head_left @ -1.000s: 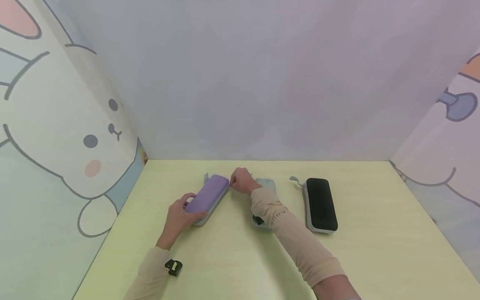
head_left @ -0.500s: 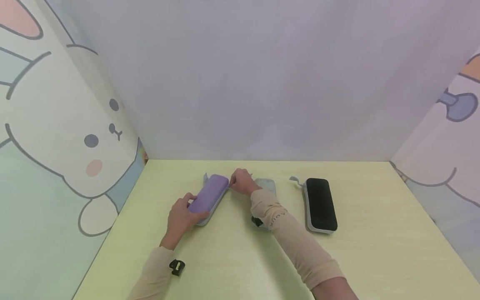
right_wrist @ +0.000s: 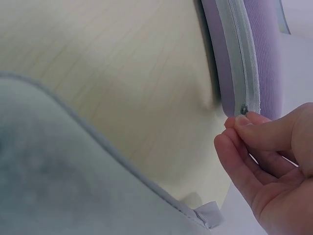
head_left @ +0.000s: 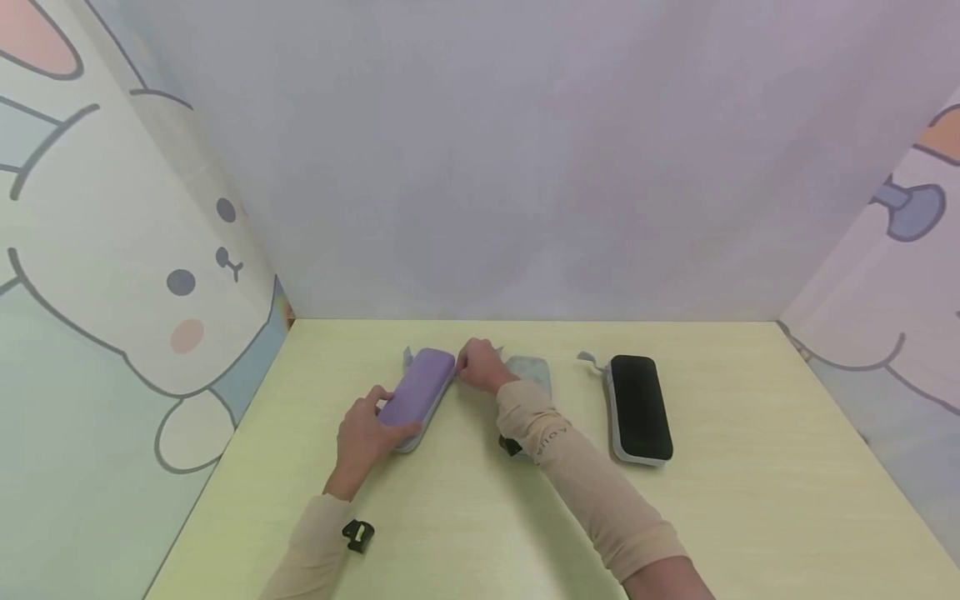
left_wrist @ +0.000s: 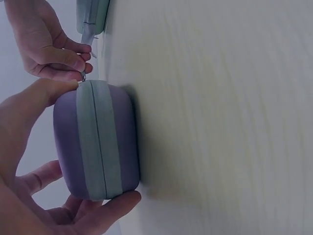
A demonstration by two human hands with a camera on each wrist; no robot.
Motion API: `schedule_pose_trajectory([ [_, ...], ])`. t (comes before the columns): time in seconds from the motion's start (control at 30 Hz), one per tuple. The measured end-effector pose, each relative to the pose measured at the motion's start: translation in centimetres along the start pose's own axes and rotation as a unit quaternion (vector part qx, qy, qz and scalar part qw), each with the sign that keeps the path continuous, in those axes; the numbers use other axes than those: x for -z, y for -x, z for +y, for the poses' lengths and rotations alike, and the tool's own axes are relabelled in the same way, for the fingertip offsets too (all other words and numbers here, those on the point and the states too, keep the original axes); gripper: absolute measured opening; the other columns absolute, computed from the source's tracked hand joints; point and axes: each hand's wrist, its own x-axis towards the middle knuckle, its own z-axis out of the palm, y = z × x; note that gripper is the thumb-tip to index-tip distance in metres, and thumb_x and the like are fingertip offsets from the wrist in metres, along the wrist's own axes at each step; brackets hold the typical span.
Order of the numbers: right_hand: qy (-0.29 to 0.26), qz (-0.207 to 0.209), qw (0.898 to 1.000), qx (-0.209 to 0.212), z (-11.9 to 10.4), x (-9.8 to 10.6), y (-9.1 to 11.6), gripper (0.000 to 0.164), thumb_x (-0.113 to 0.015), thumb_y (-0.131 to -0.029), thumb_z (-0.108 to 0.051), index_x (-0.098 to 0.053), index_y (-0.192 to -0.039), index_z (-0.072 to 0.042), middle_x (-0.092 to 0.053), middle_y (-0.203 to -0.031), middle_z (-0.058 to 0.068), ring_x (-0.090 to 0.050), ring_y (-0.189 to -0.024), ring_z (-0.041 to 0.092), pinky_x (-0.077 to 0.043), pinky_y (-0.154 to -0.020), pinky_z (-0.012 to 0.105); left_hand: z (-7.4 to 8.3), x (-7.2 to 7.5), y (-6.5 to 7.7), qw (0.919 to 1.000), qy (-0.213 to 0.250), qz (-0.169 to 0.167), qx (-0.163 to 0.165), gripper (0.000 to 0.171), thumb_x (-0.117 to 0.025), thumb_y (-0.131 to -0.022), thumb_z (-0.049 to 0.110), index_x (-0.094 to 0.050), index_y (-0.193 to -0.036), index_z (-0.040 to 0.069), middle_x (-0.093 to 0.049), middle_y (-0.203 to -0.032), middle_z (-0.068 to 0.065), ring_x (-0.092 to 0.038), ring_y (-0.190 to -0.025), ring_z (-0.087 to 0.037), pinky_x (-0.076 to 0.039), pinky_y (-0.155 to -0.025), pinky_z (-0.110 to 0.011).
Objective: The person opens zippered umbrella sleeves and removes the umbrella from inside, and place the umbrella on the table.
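Observation:
A purple zip case (head_left: pixel 418 383) with a pale grey zip band lies slanted on the table. My left hand (head_left: pixel 363 437) grips its near end, thumb on one side and fingers on the other. At the far right corner my right hand (head_left: pixel 480 364) pinches the zipper pull (right_wrist: pixel 244 109) between thumb and fingertips. In the left wrist view the zip band (left_wrist: pixel 100 142) on the near end looks closed. Most of the pull is hidden by the right fingertips.
A pale grey-green case (head_left: pixel 528 369) lies under the right forearm, partly covered by it. Farther right is a black-topped case (head_left: pixel 641 408) with a grey strap loop (head_left: pixel 591 359). The pale wooden table (head_left: pixel 750 500) meets a plain curtain at the back and rabbit-print panels at both sides.
My left hand and forearm have shifted slightly to the right at the case's near end. My right hand stays at the far corner with almost no movement.

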Motion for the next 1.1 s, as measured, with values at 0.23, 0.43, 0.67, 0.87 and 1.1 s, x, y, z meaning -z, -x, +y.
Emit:
schedule_pose_trajectory([
  [0.23,0.002,0.009,0.999,-0.045,-1.1,0.2,0.2,0.024,-0.055,-0.070,0.012,-0.067,-0.056,-0.002,-0.054,-0.049,-0.002,-0.043,-0.048,0.010,-0.039,-0.050,0.022,-0.1,0.4,0.0,0.9985,0.024,-0.048,0.015,0.072,-0.082,-0.069,0.041,-0.051,-0.124,0.006,-0.054,-0.110,-0.021,-0.053,-0.095,-0.032,-0.047,-0.074,-0.046],
  [0.43,0.004,0.020,0.997,-0.070,-1.6,0.0,0.3,0.027,-0.056,-0.070,0.010,-0.061,-0.049,-0.006,-0.046,-0.044,-0.005,-0.039,-0.042,0.009,-0.033,-0.042,0.020,-0.7,0.3,0.2,0.9967,0.042,-0.070,-0.008,0.079,-0.085,-0.066,0.032,-0.046,-0.129,0.004,-0.051,-0.114,-0.023,-0.053,-0.100,-0.035,-0.047,-0.080,-0.050],
  [0.67,-0.007,0.021,0.997,-0.075,-1.2,-0.4,0.3,0.028,-0.055,-0.069,0.010,-0.059,-0.048,-0.008,-0.044,-0.044,-0.005,-0.038,-0.042,0.009,-0.032,-0.042,0.021,-0.7,0.4,0.3,0.9974,0.043,-0.057,-0.011,0.080,-0.086,-0.063,0.033,-0.048,-0.128,0.006,-0.055,-0.117,-0.021,-0.055,-0.101,-0.035,-0.047,-0.080,-0.050],
  [0.87,-0.010,0.014,0.996,-0.083,-1.2,-0.8,0.2,0.029,-0.054,-0.069,0.009,-0.057,-0.047,-0.009,-0.042,-0.042,-0.006,-0.036,-0.040,0.008,-0.030,-0.041,0.020,-0.4,0.5,0.3,0.9980,0.037,-0.050,-0.001,0.079,-0.086,-0.062,0.035,-0.050,-0.126,0.006,-0.057,-0.115,-0.022,-0.056,-0.099,-0.034,-0.048,-0.079,-0.049],
  [1.1,-0.017,0.014,0.997,-0.073,-1.4,-1.0,0.6,0.029,-0.055,-0.069,0.010,-0.057,-0.047,-0.008,-0.040,-0.042,-0.006,-0.034,-0.040,0.007,-0.029,-0.040,0.020,-0.1,0.3,0.3,0.9981,0.037,-0.049,0.002,0.078,-0.086,-0.062,0.037,-0.050,-0.124,0.005,-0.058,-0.113,-0.021,-0.057,-0.097,-0.032,-0.049,-0.078,-0.047],
])
